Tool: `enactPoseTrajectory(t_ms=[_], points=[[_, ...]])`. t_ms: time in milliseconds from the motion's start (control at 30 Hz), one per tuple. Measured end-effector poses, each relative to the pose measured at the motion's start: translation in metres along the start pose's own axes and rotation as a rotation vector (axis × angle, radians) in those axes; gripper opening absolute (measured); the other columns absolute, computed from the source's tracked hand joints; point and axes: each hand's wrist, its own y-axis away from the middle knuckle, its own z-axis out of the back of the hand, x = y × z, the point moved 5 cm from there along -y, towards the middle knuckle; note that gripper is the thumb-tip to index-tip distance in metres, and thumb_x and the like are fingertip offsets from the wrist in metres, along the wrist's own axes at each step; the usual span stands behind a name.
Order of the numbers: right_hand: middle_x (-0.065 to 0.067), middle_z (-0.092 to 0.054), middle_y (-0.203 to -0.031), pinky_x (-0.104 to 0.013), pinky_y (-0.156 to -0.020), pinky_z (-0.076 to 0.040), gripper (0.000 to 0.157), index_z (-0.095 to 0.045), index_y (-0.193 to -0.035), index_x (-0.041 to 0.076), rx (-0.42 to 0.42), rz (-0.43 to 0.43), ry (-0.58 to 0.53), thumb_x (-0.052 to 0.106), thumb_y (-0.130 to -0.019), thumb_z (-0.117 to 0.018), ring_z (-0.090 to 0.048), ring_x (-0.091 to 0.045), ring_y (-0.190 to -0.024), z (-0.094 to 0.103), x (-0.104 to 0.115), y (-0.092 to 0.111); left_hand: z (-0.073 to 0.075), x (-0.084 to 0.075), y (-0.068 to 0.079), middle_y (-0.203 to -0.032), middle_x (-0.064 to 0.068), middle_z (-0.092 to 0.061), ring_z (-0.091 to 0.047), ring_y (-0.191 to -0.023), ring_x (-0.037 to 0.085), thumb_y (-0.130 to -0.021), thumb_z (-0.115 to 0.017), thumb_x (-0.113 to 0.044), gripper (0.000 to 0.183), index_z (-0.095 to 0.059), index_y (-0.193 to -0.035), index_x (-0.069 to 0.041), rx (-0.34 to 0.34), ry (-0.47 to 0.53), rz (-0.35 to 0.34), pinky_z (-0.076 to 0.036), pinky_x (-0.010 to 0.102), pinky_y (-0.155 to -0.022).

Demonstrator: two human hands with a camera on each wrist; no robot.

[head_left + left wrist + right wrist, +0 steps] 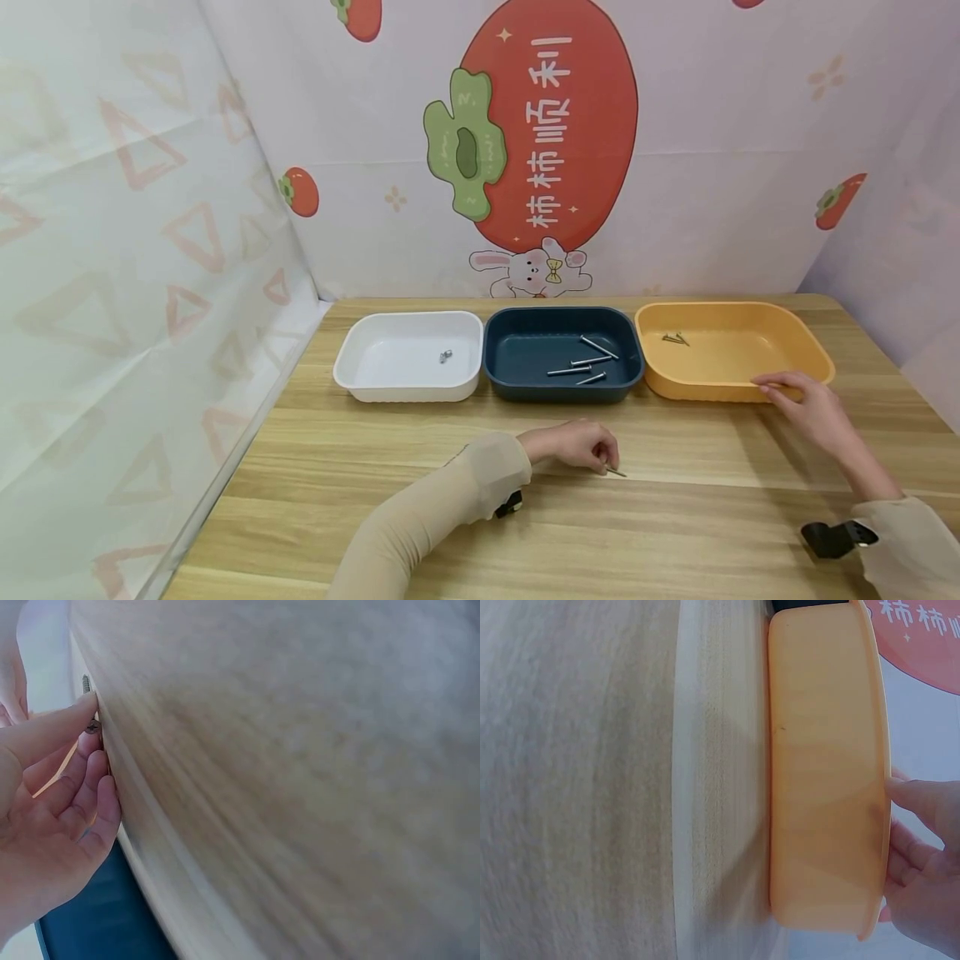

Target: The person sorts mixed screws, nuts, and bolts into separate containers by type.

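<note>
Over the middle of the table, my left hand pinches a small screw between thumb and fingers. In the left wrist view the screw's cross-slotted head shows below the thumb, and its threaded end sticks out above. My right hand is at the front right of the orange tray, holding its rim with the thumb outside and fingers over the edge. In the right wrist view the thumb lies on the rim, the fingertips partly hidden behind the wall. Several short screws lie inside that tray.
Left of the orange tray stand a dark blue tray with several long screws and a white tray with small metal nuts. All three line the back of the wooden table, before a printed backdrop.
</note>
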Motion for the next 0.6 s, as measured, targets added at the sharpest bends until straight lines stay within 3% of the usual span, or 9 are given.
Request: enactPoseTrajectory(t_ms=[300,600], points=[[0.040,-0.040,-0.089,-0.004,-0.067,-0.027,0.012,-0.060,-0.091,-0.006,-0.003,0.008,-0.014,0.004,-0.086,-0.056,-0.031,0.024,-0.088,-0.0001,0.0006,0.0002,0.0010,-0.0016,0.0003,-0.071,-0.007,-0.050,-0.041,-0.063,0.000,-0.083,-0.060,-0.006,0.007,-0.064,-0.087,-0.009,0.018,-0.016,-0.008,-0.032,0.008,-0.057],[0.040,-0.042,-0.089,-0.002,-0.068,-0.027,0.011,-0.060,-0.089,-0.006,-0.022,0.043,-0.019,0.002,-0.084,-0.057,-0.033,0.025,-0.088,-0.0011,0.0011,0.0003,0.0046,-0.0048,-0.0001,-0.073,-0.005,-0.050,-0.041,-0.065,0.001,-0.085,-0.057,-0.005,0.007,-0.061,-0.090,-0.007,-0.009,0.022,-0.033,-0.033,0.008,-0.059]])
